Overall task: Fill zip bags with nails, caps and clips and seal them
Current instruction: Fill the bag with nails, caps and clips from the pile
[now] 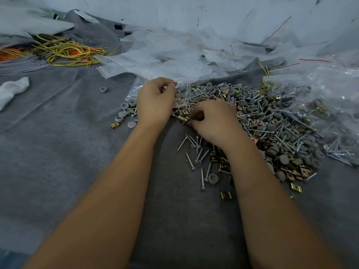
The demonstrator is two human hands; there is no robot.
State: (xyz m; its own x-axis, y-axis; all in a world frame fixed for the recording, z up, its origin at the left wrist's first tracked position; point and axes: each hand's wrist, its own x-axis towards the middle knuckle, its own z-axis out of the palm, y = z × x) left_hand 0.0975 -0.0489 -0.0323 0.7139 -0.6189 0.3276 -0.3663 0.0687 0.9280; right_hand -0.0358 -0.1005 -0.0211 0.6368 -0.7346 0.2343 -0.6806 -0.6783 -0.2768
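Note:
A big heap of silver nails (275,131), grey round caps (284,159) and brass clips (225,165) lies on grey cloth at centre right. My left hand (155,101) pinches the mouth of a small clear zip bag (183,94) at the heap's left edge. My right hand (213,119) has its fingers curled over brass clips beside the bag's opening; what the fingertips hold is partly hidden.
A pile of empty clear zip bags (174,53) with red seal lines spreads behind the heap. Filled bags (330,101) lie at the right. Yellow and orange wire loops (66,50) sit at the far left, with a white rag (11,89) and a stray cap (104,89).

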